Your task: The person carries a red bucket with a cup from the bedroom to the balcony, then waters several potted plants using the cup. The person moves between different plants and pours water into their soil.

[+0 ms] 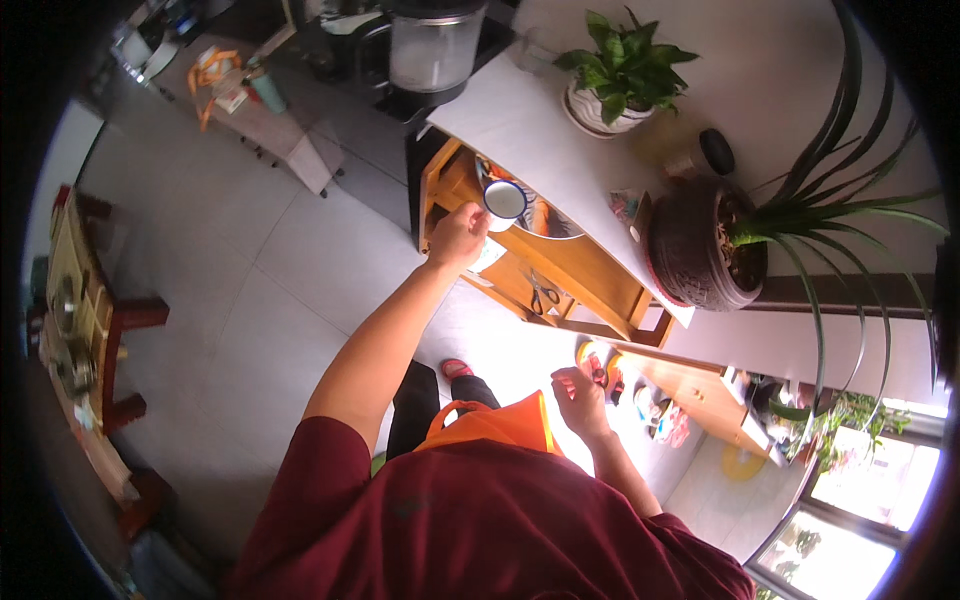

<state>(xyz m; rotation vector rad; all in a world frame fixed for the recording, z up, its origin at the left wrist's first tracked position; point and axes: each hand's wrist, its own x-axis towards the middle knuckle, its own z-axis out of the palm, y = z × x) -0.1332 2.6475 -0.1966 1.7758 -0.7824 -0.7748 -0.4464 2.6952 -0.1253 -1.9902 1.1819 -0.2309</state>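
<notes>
My left hand is shut on a white enamel mug with a dark blue rim. The mug is over an open wooden drawer unit, in front of a round item with a colourful pattern, partly hidden. Inside the unit lie dark-handled scissors. Nearer my body, at the right, my right hand hangs in the air with its fingers curled and nothing visible in them. Orange fabric with a loop spreads at my waist.
A white counter bears a small potted plant, a large dark plant pot and a lidded jar. A clear container stands on a dark surface beside it. Shoes lie near a wooden cabinet; a wooden table is left.
</notes>
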